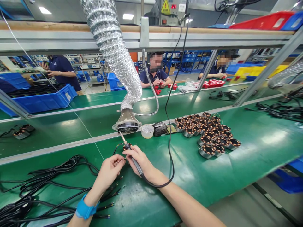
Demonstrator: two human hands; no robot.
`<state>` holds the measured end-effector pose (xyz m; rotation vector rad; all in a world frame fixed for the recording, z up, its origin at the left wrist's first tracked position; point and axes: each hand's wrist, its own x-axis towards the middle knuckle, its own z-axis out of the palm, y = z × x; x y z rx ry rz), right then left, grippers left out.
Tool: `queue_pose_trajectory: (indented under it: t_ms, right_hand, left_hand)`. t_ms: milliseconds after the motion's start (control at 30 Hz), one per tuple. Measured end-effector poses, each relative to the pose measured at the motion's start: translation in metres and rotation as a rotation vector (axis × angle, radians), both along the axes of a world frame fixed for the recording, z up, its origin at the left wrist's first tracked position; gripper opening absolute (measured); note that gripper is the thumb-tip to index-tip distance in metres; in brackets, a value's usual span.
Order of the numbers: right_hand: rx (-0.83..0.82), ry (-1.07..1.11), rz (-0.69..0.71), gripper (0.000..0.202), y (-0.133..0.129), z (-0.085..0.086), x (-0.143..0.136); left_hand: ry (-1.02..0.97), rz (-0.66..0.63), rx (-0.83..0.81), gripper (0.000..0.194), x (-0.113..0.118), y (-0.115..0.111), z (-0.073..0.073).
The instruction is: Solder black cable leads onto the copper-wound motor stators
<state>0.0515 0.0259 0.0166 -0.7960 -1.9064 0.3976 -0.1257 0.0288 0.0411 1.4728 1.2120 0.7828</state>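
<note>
My right hand (139,160) is closed around the grey handle of a soldering iron (136,165), its metal tip pointing up and away toward the fume hood. Close beside it, my left hand (111,168) pinches something thin, which looks like a wire end; the fingertips partly hide it. Just beyond the fingers sits a motor stator (125,146) with copper windings, mostly covered by the iron and my right hand. A blue band (86,207) circles my left wrist. Black cables (56,170) with stripped ends lie on the green bench to the left.
A silver exhaust duct ends in a fume hood (127,121). Next to it stand a roll of tape (147,131) and a black box (160,128). Several stators (208,135) are grouped at right. Across the conveyor (99,115), other people handle red parts.
</note>
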Motion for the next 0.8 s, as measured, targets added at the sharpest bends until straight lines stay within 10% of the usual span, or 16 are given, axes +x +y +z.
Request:
queue_pose_trajectory:
  t_ms: [200,600,800]
  right_hand:
    - [0.001,-0.050,-0.023,0.036,-0.004,-0.001,0.000]
    - [0.020,0.314,-0.398,0.017,-0.020,0.022,0.015]
    - [0.077,0.341,-0.347,0.028,-0.027,0.025,0.012]
  left_hand:
    - [-0.151,0.002,-0.234,0.048,0.001,0.002,0.005]
    - [0.046,0.045,-0.038,0.042,0.003,0.001,0.002]
    - [0.059,0.068,-0.005,0.043,0.007,0.000,0.002]
